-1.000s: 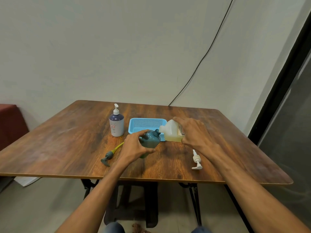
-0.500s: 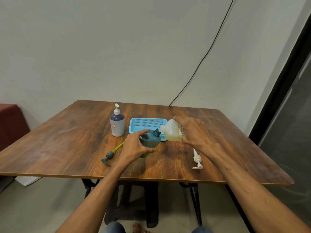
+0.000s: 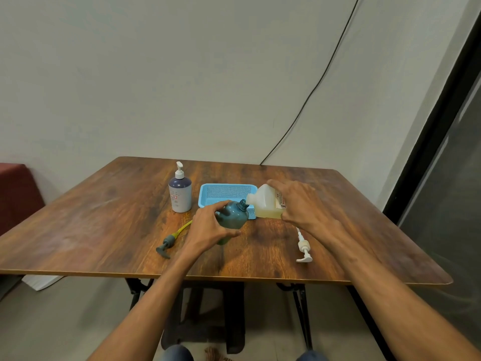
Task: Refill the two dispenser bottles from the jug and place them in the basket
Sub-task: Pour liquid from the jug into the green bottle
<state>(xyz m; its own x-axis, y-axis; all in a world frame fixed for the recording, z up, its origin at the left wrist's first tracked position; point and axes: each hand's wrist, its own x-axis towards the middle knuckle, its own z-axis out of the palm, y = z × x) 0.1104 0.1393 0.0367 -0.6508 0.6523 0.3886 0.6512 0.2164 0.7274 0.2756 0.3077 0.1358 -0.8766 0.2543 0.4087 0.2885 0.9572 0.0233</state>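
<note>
My left hand (image 3: 208, 227) grips a teal dispenser bottle (image 3: 233, 216), tilted with its open neck toward the right. My right hand (image 3: 299, 204) holds a translucent jug (image 3: 265, 203) of yellowish liquid, tipped so its spout meets the teal bottle's neck. Behind them lies the blue basket (image 3: 223, 192), holding nothing I can see. A purple-and-white dispenser bottle (image 3: 180, 192) with its pump on stands upright left of the basket.
A teal pump head with a yellow tube (image 3: 169, 242) lies on the wooden table (image 3: 104, 225) left of my left hand. A white pump head (image 3: 304, 250) lies near the front right. A black cable runs down the wall behind.
</note>
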